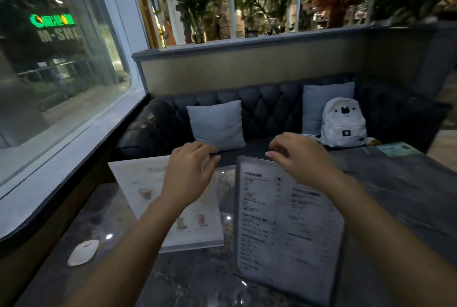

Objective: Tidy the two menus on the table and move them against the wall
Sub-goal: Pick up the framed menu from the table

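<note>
Two menus are laid side by side on the dark marble counter [188, 279]. The picture menu [148, 197], pale and printed with drinks, is seen flat on the window side. The text menu [284, 220], a clear sleeve with a dark border, is seen just beside it, slightly skewed.

The left hand [188, 173] is held above the far edge of the picture menu, its fingers loosely curled and nothing gripped. The right hand [299, 155] is poised at the top edge of the text menu, fingers half bent. Whether that edge is already pinched cannot be told.

Both sheets are judged light, thin and fairly stiff, probably with a slick laminated or acrylic face. On polished stone they should be slid easily but lifted awkwardly when flat. A grip at an edge or corner is advised, thumb below and fingers above, after one is slid over the other.
</note>
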Motion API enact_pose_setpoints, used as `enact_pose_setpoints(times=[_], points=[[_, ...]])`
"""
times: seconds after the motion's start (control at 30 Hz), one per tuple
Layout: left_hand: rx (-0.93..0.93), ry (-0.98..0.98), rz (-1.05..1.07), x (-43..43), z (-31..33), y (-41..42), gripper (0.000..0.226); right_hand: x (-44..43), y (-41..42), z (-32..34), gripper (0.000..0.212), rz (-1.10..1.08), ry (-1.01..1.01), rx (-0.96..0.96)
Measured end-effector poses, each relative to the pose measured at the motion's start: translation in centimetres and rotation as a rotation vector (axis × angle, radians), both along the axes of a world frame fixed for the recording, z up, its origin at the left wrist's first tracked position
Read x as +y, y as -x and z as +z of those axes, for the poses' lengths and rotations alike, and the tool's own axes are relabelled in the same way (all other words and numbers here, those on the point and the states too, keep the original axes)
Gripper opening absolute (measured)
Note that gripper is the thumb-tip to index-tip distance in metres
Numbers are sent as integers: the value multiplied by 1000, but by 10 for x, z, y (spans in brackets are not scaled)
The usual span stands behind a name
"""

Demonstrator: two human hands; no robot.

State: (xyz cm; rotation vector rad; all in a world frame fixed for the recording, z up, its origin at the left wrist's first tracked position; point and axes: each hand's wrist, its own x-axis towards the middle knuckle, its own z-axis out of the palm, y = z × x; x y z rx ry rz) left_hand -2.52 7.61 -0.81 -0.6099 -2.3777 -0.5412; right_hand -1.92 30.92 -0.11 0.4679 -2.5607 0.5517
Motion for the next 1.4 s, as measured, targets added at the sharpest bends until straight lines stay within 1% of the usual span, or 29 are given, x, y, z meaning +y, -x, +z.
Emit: enact_pose_setpoints(times=[0.1, 0.2, 0.3, 0.4, 0.5, 0.6, 0.7, 0.87, 0.97, 1.07, 1.23, 1.4], points=[[-45, 6, -68, 30, -8, 4, 19, 41, -21, -9, 22, -95, 0, -51], [-83, -26, -114, 50, -14, 8, 20, 72, -41, -17, 19, -190, 50, -52], [-112, -61, -133, 62, -17, 13, 17, 90, -57, -25, 17, -235, 109, -59], [-148, -52, -109, 65, -20, 19, 16, 98, -65, -34, 14, -258, 181, -33], [-196, -81, -94, 63, -22, 24, 15, 97, -66, -40, 14, -268, 282, -5], [-251, -142, -87, 61, -20, 28, 15, 96, -64, -42, 12, -269, 425, -19], [-268, -151, -88, 60, -18, 29, 15, 97, -60, -45, 8, -260, 521, -37], [-226, -136, -59, 58, -21, 24, 15, 98, -48, -47, 8, -272, 574, -49], [-154, -125, -31, 54, -24, 16, 14, 99, -38, -44, 6, -256, 635, -106], [-86, -103, -27, 49, -25, 5, 12, 98, -27, -40, 9, -223, 690, -153], [-9, -71, -30, 44, -26, -5, 8, 95, -19, -35, 15, -165, 726, -187], [12, -86, -19, 44, -29, -6, 8, 97, -17, -37, 17, -142, 721, -181]])
